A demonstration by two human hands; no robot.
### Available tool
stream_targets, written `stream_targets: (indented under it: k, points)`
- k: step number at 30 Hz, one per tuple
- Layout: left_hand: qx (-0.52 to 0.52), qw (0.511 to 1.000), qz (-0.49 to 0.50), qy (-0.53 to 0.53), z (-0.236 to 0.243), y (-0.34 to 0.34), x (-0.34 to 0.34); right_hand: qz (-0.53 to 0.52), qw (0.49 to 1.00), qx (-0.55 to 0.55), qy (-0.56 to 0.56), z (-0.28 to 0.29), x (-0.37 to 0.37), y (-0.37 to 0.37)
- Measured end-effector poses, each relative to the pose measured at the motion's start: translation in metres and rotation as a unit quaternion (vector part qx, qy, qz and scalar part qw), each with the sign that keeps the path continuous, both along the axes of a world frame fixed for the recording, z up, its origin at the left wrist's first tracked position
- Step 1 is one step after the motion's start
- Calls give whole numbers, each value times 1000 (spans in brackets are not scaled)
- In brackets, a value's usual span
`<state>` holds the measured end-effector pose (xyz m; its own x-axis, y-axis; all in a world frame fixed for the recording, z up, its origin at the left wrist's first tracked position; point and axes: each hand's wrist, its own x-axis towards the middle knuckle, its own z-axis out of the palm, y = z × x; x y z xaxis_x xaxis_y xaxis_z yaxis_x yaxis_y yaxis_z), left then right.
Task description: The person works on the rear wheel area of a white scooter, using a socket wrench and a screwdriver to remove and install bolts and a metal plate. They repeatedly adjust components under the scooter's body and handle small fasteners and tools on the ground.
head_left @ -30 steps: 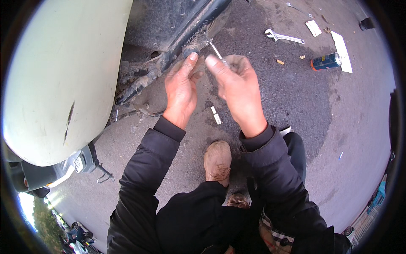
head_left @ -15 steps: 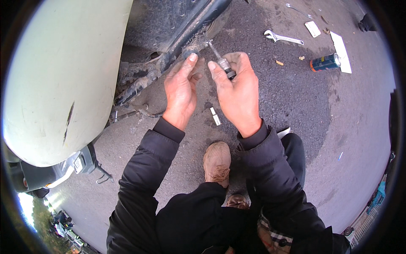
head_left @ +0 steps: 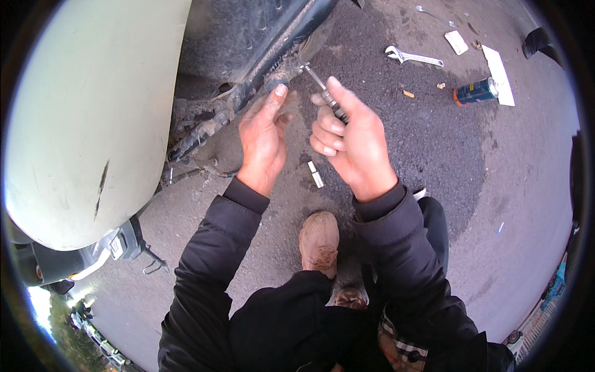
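Note:
My right hand (head_left: 356, 133) holds a screwdriver (head_left: 338, 108) with a partly clear, dark-ended handle. Its fingers curl at the handle and the thumb points up along it. The metal shaft runs up and left to a dusty joint (head_left: 282, 73) on the vehicle's underside; the exact contact of its tip is too small to tell. My left hand (head_left: 263, 136) is at the lower end of that joint, thumb up against it and fingers curled behind, partly hidden. Dirty rods (head_left: 207, 127) and a dark panel (head_left: 232, 37) lie just beyond my left hand.
A pale, scratched bumper (head_left: 93, 124) fills the left. On the asphalt lie an adjustable wrench (head_left: 414, 57), a dark spray can (head_left: 476, 92), a white sheet (head_left: 499, 74), a small white box (head_left: 456, 42) and a white stick-like piece (head_left: 316, 175) near my shoe (head_left: 319, 242).
My right hand has shifted slightly right, its thumb lifting and its fingers curling anew around the screwdriver's handle. The left hand stays nearly in place.

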<state>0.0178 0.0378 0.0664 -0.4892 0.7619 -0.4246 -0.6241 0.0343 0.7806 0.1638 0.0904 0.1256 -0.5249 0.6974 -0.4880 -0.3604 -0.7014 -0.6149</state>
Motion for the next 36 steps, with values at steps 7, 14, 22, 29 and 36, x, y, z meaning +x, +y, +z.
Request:
stream_targets:
  k: [7,14,22,29,36]
  points:
    - [0,999,41,-2,-1,2,2,-17,752,516,-410,0,-8,-6]
    - [-4,1000,30,0,1,2,1,59,989,-68,118,5,-1,-2]
    - [-6,1000,21,1,-1,2,-1,46,990,-54,126,-1,-3,-2]
    - [1,1000,21,0,-2,1,-2,-11,870,384,-309,-5,-9,-7]
    - [-16,1000,-10,16,0,-1,-3,26,937,-194,291,-7,-4,-1]
